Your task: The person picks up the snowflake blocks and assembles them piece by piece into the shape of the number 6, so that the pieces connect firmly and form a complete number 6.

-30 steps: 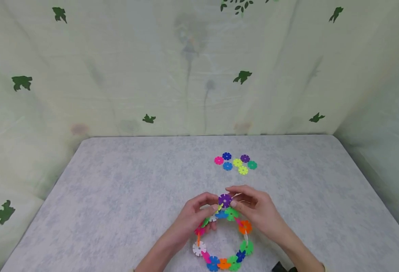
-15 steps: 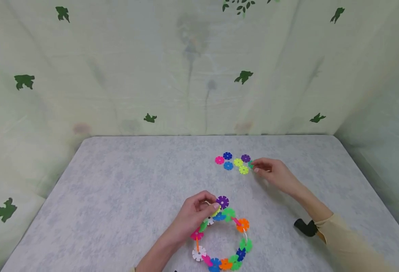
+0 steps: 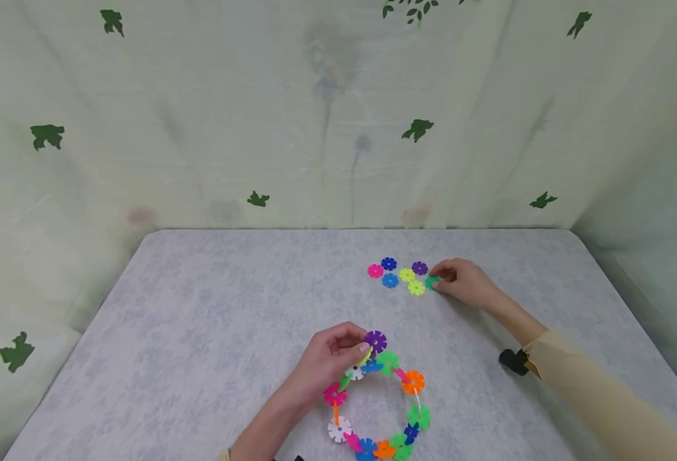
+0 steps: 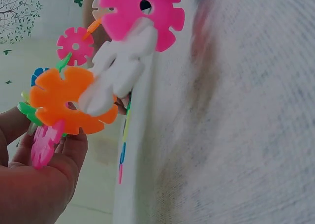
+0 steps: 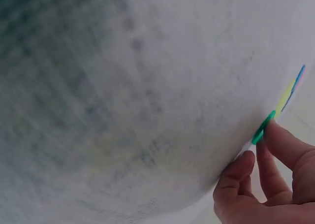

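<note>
My left hand (image 3: 323, 365) pinches a ring of interlocking flower discs (image 3: 414, 382) between thumb and fingers at its far left side. A purple flower disc (image 3: 375, 341) stands out from the ring's top beside those fingertips. In the left wrist view, an orange disc (image 4: 54, 98), a white one and a pink one hang before the hand. My right hand (image 3: 467, 283) is at the back of the table, thumb and fingers pinching the edge of a green flower disc (image 3: 432, 282). The right wrist view shows that green disc (image 5: 264, 128) edge-on under the thumb.
Several loose flower discs lie left of the right hand: purple (image 3: 420, 268), yellow (image 3: 416, 288), blue (image 3: 390, 280) and pink (image 3: 375, 271). The grey tabletop (image 3: 228, 307) meets a pale curtain (image 3: 200, 128) behind. A black device (image 3: 513, 362) is under the right sleeve (image 3: 580, 378).
My right hand has left the ring, reached to the loose discs at the back and closed on the green one. The left hand keeps holding the ring in nearly the same place.
</note>
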The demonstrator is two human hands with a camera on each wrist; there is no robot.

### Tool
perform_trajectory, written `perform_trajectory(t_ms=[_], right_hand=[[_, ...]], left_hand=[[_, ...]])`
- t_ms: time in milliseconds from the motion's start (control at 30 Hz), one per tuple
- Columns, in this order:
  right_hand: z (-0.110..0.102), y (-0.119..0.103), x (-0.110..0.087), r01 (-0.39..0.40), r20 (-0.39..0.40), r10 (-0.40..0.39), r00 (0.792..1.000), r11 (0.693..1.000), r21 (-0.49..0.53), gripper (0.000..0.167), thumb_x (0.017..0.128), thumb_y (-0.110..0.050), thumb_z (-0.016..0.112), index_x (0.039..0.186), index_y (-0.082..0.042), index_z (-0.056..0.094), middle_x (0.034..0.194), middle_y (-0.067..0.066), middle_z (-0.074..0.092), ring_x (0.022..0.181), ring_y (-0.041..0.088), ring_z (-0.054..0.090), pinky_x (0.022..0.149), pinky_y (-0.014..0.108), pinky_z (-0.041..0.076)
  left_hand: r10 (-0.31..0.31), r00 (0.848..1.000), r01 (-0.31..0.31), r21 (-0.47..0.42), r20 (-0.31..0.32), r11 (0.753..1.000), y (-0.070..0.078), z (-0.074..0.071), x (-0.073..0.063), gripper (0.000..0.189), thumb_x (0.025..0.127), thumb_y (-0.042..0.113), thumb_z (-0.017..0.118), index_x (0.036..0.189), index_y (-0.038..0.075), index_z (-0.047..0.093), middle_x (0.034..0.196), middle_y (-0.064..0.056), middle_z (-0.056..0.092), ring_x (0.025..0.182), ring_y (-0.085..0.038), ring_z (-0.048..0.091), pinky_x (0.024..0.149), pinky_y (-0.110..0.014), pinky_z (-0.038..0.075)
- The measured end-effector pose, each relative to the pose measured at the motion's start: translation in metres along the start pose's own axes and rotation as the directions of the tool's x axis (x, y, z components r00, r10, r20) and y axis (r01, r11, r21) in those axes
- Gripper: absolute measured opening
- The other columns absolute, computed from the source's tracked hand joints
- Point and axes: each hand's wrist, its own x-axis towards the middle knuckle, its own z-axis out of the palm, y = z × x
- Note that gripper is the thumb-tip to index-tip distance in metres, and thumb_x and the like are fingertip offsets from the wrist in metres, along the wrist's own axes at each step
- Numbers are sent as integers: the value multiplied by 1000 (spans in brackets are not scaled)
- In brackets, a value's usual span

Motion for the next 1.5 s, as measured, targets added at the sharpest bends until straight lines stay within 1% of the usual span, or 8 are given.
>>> perform_trajectory(t_ms=[133, 233, 467, 667, 867, 1067, 1267, 1500], right_hand=[[0, -3, 0, -20, 0, 20, 1000, 1000, 14, 18, 90, -8, 70, 107, -2, 66, 96, 9, 63, 85, 25, 54, 75, 37, 48], [0, -6, -1, -22, -6, 22, 1000, 1000, 16, 17, 90, -6, 70, 106, -3, 63, 94, 9, 63, 84, 24, 55, 73, 36, 48], [1, -17, -15, 12, -66, -8, 998, 998, 61, 11, 92, -1, 66, 102, -6, 63, 102, 11, 66, 95, 29, 60, 81, 45, 52], [5, -23, -40, 15, -110, 3, 994, 987, 161, 15, 94, -5, 66, 108, -8, 66, 105, 8, 66, 91, 26, 63, 76, 39, 55], [13, -42, -69, 21, -149, 28, 988, 949, 315, 22, 95, -10, 65, 117, -9, 67, 107, 7, 66, 87, 29, 65, 77, 41, 56], [22, -67, -90, 77, -197, 7, 980, 908, 412, 25, 95, -12, 66, 120, -11, 68, 110, 4, 68, 91, 32, 64, 79, 39, 56], [29, -89, -100, 137, -246, -19, 969, 872, 470, 24, 95, -12, 66, 118, -11, 68, 111, 4, 67, 92, 24, 63, 78, 29, 56], [42, -105, -101, 104, -215, 17, 976, 837, 537, 18, 92, -12, 70, 110, -10, 68, 102, 5, 67, 92, 24, 64, 80, 28, 55]], left_hand=[[-16, 1000, 16, 5, -7, 1000, -1, -1, 2, 24, 95, 25, 67, 112, 8, 66, 104, -9, 66, 95, -24, 61, 83, -32, 51], [-18, 1000, 18, 4, -11, 1000, -1, -3, 2, 23, 95, 26, 67, 112, 10, 66, 102, -8, 66, 94, -23, 59, 80, -33, 49], [-10, 1000, 10, 0, -8, 1000, -1, -4, 0, 26, 95, 27, 66, 112, 8, 65, 96, -7, 64, 92, -22, 57, 78, -32, 47], [-18, 1000, 18, -11, -13, 1000, -2, -3, 1, 24, 95, 26, 67, 111, 8, 65, 98, -8, 64, 93, -23, 57, 80, -33, 47], [-29, 999, 28, -14, -19, 999, -1, -2, 1, 24, 94, 26, 67, 110, 8, 65, 100, -8, 64, 94, -23, 57, 81, -33, 47], [-35, 999, 34, -14, -30, 999, 2, 0, 1, 26, 94, 28, 67, 110, 7, 65, 101, -6, 64, 94, -22, 57, 81, -31, 48], [-32, 999, 32, -2, -33, 999, 4, 1, 1, 26, 95, 28, 66, 111, 7, 65, 103, -5, 64, 96, -22, 57, 83, -32, 48], [-40, 998, 41, 20, -45, 999, 5, 3, 1, 26, 95, 28, 66, 110, 7, 64, 103, -6, 65, 96, -22, 57, 83, -32, 48]])
